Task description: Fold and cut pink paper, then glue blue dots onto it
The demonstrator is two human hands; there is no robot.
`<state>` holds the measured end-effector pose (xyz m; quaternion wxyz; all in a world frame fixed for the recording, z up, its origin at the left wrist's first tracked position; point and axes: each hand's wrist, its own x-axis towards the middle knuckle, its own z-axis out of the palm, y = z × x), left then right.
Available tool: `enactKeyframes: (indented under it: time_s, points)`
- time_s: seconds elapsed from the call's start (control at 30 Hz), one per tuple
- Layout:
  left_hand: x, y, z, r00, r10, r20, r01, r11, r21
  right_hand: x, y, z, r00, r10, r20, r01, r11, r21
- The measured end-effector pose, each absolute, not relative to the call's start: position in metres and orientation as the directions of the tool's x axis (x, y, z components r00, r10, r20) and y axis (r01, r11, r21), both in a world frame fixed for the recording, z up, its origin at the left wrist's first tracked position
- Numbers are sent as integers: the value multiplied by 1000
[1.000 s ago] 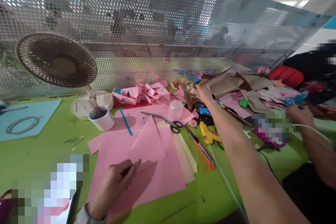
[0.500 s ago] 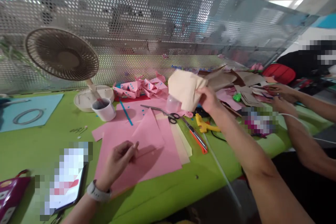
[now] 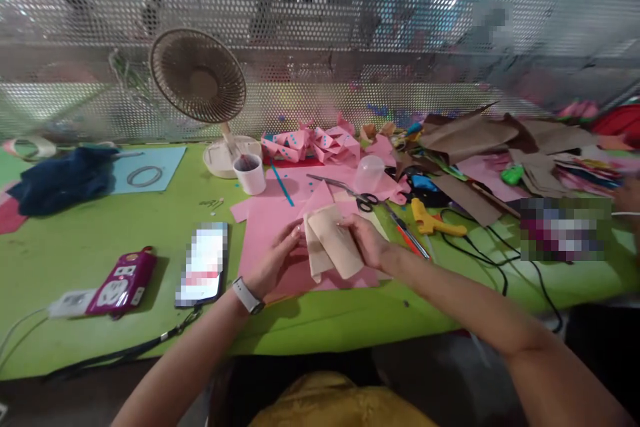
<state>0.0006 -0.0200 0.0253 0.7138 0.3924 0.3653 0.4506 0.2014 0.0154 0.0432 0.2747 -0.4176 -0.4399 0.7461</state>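
A folded piece of cream paper is held between my two hands above the table. My right hand grips its right edge, thumb on top. My left hand, with a watch at the wrist, has its fingers closed on the left edge. Under it lie pink paper sheets. Behind and to the right are black-handled scissors, a clear plastic cup, an orange utility knife and a yellow glue gun.
A fan and a white cup stand at the back left. A phone and a purple power strip lie left. Pink folded paper pieces, brown paper and black cables spread rightward. Another person's hand shows at far right.
My right hand has brought the cream paper down and toward me, over the pink sheets. My left hand has come to it and taken hold. The view has turned right.
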Motion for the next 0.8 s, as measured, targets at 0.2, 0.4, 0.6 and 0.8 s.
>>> enactKeyframes:
  time_s: [0.2, 0.4, 0.6, 0.8]
  points:
    - [5, -25, 29, 467, 882, 67, -365, 123, 923, 200, 3, 58, -531, 762, -372, -83, -483, -871]
    - [13, -35, 38, 464, 863, -198, -105, 276, 955, 205, -2, 66, -497, 807, -318, -7, -370, -929]
    - [12, -32, 38, 603, 718, -346, 240, 251, 938, 212, -9, 56, -477, 876, -75, 252, 55, -966]
    - [14, -30, 34, 762, 592, -262, 263, 86, 961, 222, -20, 53, -516, 852, -90, 435, 170, -884]
